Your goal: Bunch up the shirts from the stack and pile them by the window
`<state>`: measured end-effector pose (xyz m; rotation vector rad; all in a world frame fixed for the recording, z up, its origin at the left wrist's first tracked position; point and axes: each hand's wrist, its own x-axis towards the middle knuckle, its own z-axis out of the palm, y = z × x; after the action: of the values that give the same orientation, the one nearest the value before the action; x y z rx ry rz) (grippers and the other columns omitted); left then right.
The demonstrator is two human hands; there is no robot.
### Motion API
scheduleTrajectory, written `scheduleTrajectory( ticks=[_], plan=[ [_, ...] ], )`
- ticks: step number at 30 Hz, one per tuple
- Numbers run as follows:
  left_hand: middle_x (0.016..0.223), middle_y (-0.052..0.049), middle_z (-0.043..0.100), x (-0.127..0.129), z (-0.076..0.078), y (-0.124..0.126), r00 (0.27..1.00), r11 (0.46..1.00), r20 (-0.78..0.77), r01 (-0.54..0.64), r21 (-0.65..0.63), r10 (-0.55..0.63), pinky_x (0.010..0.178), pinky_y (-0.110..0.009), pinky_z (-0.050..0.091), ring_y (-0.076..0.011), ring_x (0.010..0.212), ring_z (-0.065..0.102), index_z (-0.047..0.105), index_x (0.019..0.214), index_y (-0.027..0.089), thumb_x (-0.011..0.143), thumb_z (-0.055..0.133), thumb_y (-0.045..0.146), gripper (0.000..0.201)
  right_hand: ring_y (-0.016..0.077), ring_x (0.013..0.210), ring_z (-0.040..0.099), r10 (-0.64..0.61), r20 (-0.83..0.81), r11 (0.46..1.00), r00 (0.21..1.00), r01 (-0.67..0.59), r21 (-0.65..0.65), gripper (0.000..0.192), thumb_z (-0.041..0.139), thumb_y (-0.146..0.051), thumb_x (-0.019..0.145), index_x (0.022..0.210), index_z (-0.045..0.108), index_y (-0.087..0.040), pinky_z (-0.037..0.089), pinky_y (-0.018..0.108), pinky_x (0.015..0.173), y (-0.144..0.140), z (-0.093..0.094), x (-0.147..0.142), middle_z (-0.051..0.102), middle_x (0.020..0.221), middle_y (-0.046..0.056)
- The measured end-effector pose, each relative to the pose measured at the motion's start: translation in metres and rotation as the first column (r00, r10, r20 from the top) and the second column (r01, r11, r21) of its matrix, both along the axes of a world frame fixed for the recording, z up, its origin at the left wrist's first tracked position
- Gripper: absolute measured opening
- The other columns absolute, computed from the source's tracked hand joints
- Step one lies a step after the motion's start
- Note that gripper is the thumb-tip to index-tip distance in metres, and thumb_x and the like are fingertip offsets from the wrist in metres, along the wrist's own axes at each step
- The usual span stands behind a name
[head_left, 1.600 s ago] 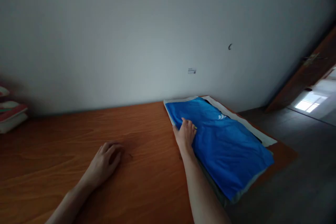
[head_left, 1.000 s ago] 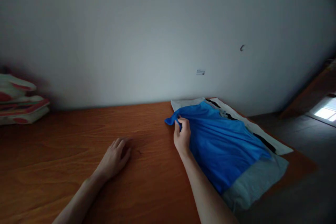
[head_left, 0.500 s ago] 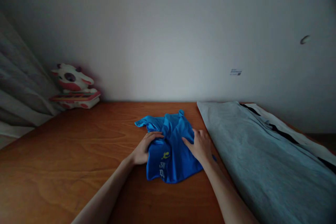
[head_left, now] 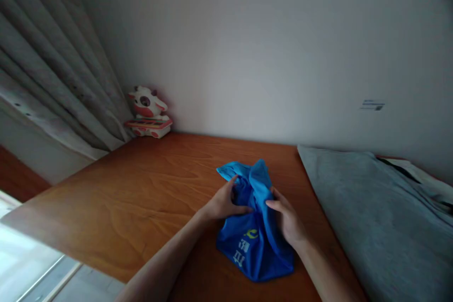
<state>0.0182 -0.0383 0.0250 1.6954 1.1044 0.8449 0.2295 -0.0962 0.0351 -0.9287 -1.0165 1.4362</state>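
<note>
A bright blue shirt (head_left: 253,240) with a small printed logo lies bunched on the wooden table (head_left: 141,193). My left hand (head_left: 224,203) grips the crumpled fabric on its left side. My right hand (head_left: 288,222) holds the fabric on its right side. Both hands are closed on the cloth, with a fold of it rising between them.
A flat stack of folded clothes with a grey garment (head_left: 375,212) on top fills the table's right side. A small white and red cow toy (head_left: 148,111) sits in the far left corner by the grey curtain (head_left: 53,71). The wall runs behind the table.
My right hand pulled the blue shirt off the stack and onto the table's middle. My left hand joined it, and both now grip the bunched shirt. The view swung left.
</note>
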Motion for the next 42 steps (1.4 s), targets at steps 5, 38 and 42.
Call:
scheduleTrajectory(
  ticks=[5, 38, 42],
  plan=[
    [0.117, -0.009, 0.071, 0.002, 0.005, -0.008, 0.977, 0.95, -0.155, 0.182, 0.255, -0.146, 0.101, -0.04, 0.047, -0.0283, 0.11, 0.064, 0.069, 0.111, 0.021, 0.078, 0.075, 0.031, 0.035, 0.0178, 0.068, 0.058, -0.105, 0.059, 0.994, 0.993, 0.103, 0.028, 0.031, 0.078, -0.048, 0.069, 0.081, 0.064, -0.023, 0.046, 0.029, 0.068, 0.0, -0.004, 0.002, 0.065, 0.073, -0.003],
    [0.123, -0.02, 0.065, -0.136, -0.007, 0.069, 0.483, 0.551, -0.265, -0.738, 0.389, 0.835, 0.111, -0.049, 0.04, -0.0343, 0.124, 0.058, 0.063, 0.127, 0.012, 0.091, 0.046, 0.02, 0.041, 0.0188, 0.08, 0.063, -0.415, 0.256, 0.909, 0.873, 0.411, 0.073, 0.047, 0.08, -0.058, 0.068, 0.095, 0.068, -0.021, 0.052, 0.032, 0.071, 0.022, -0.042, 0.012, 0.07, 0.098, 0.005],
    [0.147, -0.024, 0.049, -0.152, -0.007, 0.072, 0.419, 0.479, -0.232, -0.782, 0.398, 0.878, 0.118, -0.063, 0.025, -0.0411, 0.144, 0.037, 0.057, 0.135, 0.011, 0.085, 0.046, 0.015, 0.051, 0.0186, 0.078, 0.062, -0.425, 0.251, 0.904, 0.87, 0.42, 0.077, 0.048, 0.08, -0.06, 0.067, 0.092, 0.068, -0.021, 0.052, 0.032, 0.071, 0.021, -0.035, 0.008, 0.069, 0.092, 0.004]
  ],
)
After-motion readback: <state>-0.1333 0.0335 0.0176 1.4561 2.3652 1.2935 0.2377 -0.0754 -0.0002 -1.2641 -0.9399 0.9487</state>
